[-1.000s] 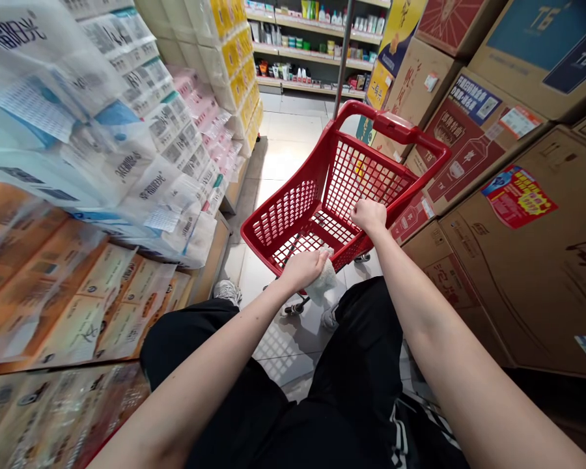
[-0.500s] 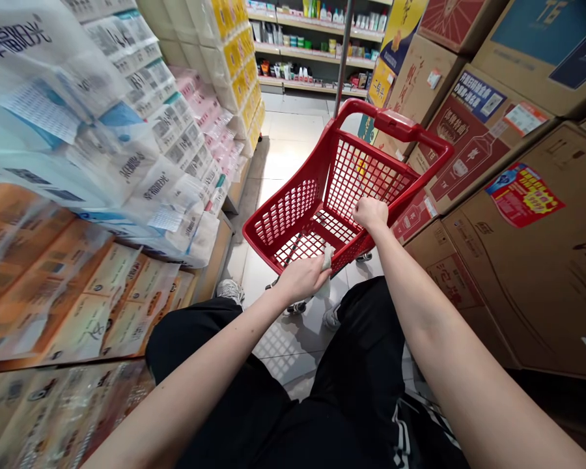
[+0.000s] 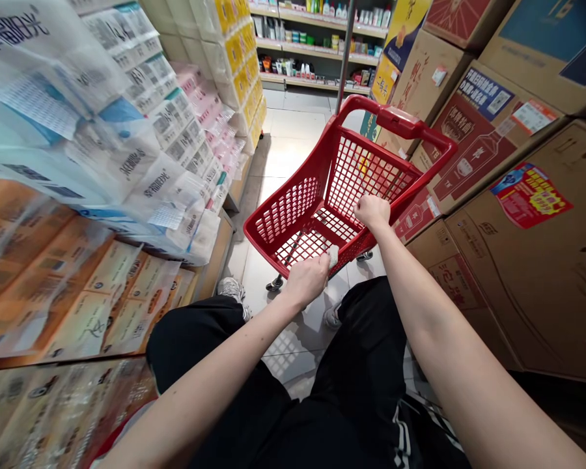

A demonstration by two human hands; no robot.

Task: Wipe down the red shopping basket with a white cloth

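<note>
A red plastic shopping cart [image 3: 293,202] with lattice walls stands in front of me, its handle toward the far right. My right hand [image 3: 374,212] is closed around the cart's near right rim. At the rim's front corner, my left hand [image 3: 308,280] is closed on a pale cloth [image 3: 333,255], which sticks out past the fingers against the red plastic. The fingertips and most of the cloth are hidden. Nothing shows inside the basket.
Wrapped tissue packs [image 3: 141,163] are stacked on the left above a low platform edge [image 3: 215,260]. Cardboard cartons [image 3: 502,273] rise close on the right. Beyond the cart stand a metal pole [image 3: 346,55] and shelves of bottles [image 3: 312,42]. The cart's caster [image 3: 275,284] is near my shoe [image 3: 232,290].
My left hand has shifted slightly right and turned, with the cloth now bunched at the top of the rim rather than hanging below too. My right hand stays put.
</note>
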